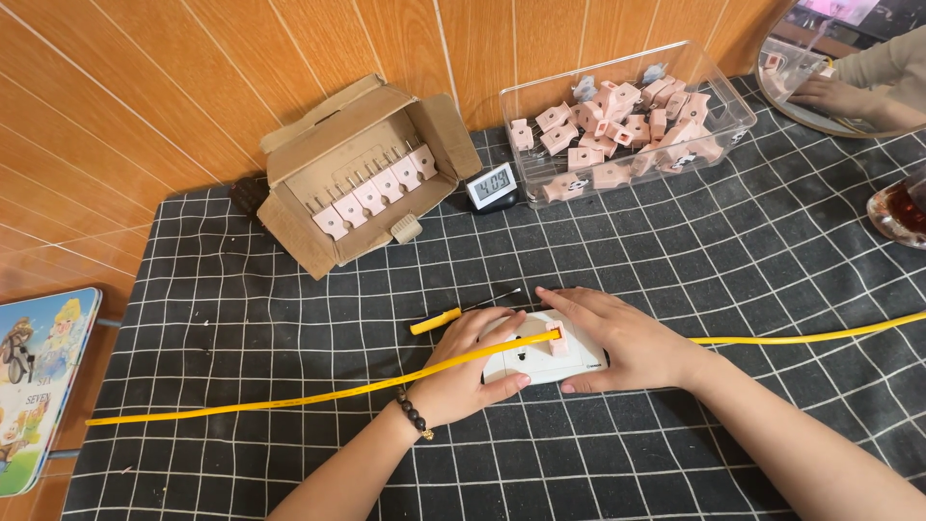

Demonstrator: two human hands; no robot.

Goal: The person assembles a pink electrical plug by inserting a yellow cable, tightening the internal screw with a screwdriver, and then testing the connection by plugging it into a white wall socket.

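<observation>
My left hand (463, 371) grips the left end of a white socket plate (540, 362) lying on the black checked cloth. My right hand (617, 338) rests over the plate's right side, fingers on a small pink plug piece (557, 338) seated in it. A long yellow cable (289, 397) crosses the table from left to right and passes over the plate, under both hands. A screwdriver with a yellow handle (439, 320) lies just beyond my left hand.
An open cardboard box (362, 174) holds a row of pink pieces. A clear plastic bin (627, 121) is full of pink pieces. A small digital timer (490, 185) stands between them. A glass of dark drink (899, 207) stands far right; a picture book (39, 376) lies far left.
</observation>
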